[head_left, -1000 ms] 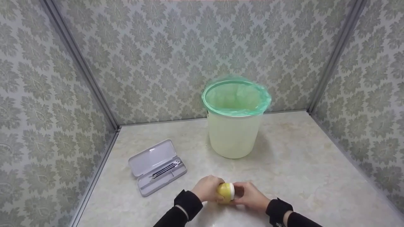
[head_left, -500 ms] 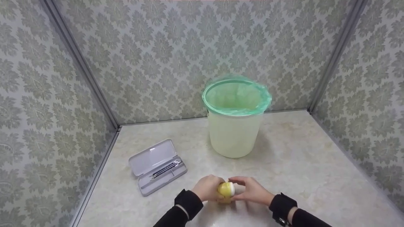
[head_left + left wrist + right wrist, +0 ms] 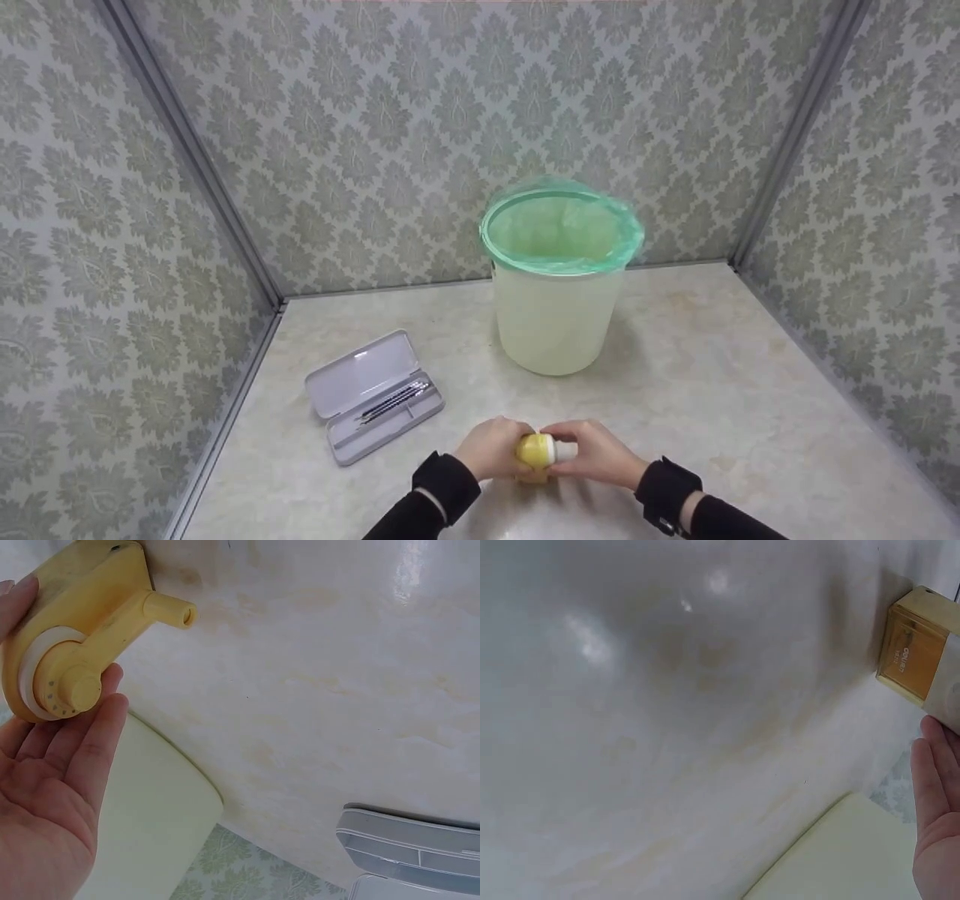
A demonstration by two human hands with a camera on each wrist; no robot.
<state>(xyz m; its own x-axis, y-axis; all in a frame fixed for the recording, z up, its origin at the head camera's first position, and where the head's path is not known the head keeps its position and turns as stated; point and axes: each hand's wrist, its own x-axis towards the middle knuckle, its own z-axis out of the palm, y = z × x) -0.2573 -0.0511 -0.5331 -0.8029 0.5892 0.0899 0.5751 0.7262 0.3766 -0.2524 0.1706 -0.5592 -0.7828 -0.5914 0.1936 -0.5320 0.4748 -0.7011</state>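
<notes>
A yellow hand-crank pencil sharpener (image 3: 533, 451) sits low on the table between my two hands. My left hand (image 3: 492, 448) grips its body from the crank side; in the left wrist view the thumb lies over the top and fingers (image 3: 96, 741) support it beneath the crank handle (image 3: 169, 609). My right hand (image 3: 602, 456) pinches the opposite end, where a pale grey front piece (image 3: 565, 451) juts out past the white rim. An amber see-through shavings drawer (image 3: 909, 660) faces the right wrist camera, with right fingers (image 3: 932, 776) beside the front plate.
An open grey pencil case (image 3: 352, 442) with several pencils (image 3: 394, 403) inside lies to the left. Behind the hands stands a pale bin (image 3: 555, 322) lined with a green bag (image 3: 626, 238). Patterned panels (image 3: 420, 135) enclose the table (image 3: 720, 375) at the back and sides.
The grey front piece has come out from the white rim toward the right. My right hand moved slightly right, then a little back left. My left hand stayed nearly still.
</notes>
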